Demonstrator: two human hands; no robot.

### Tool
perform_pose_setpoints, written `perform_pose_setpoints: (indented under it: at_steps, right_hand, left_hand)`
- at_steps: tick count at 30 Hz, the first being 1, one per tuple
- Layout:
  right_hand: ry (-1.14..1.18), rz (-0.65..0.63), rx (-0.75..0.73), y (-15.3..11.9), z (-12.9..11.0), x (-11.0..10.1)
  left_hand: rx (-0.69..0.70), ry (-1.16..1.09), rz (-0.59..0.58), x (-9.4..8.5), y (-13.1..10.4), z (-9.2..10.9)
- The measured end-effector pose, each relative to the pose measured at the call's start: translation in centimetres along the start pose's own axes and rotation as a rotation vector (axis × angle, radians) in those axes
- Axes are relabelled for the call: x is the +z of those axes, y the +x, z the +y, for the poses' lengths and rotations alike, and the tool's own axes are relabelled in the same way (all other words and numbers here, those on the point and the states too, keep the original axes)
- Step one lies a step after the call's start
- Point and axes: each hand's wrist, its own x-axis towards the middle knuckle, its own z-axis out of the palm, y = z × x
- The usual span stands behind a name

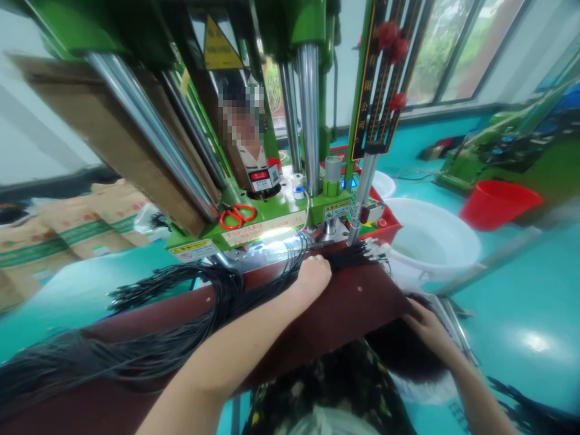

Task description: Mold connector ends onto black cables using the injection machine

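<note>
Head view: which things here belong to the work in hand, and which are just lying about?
Likely in the work:
- black cables, by the left hand
- brown worktop, its edge at the right hand
- green machine, just behind the worktop

Seemingly lying about:
- orange-handled scissors on the machine
- red bucket
- paper sacks
</note>
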Motion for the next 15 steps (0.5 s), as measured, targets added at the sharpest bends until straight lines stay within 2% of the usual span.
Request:
perform_pose_setpoints:
  at_steps: [5,8,10,12,15]
  right_hand:
    - [-0.013,0.029,0.042,-0.3,0.2,-0.9]
    - [-0.002,0.04,0.031,-0.1,0.4,-1.3]
    - [-0.004,0.045,0.022,0.0,0.4,-1.5]
    - [-0.027,0.061,0.015,0.1,0.4,-1.7]
    - [-0.126,0.129,-0.017,0.1,0.0,-2.1]
  left_hand:
    - [0.017,-0.019,-0.036,-1.2,0.3,-0.4]
    - [0.025,-0.04,-0.08,-2.2,0.5,-1.2]
    - [0.066,-0.059,-0.064,-2.8,0.3,-1.9]
    - [0.112,-0.058,0.051,-3.1,-0.3,-2.5]
    - [0.12,-0.049,0.295,-3.1,-1.7,-3.1]
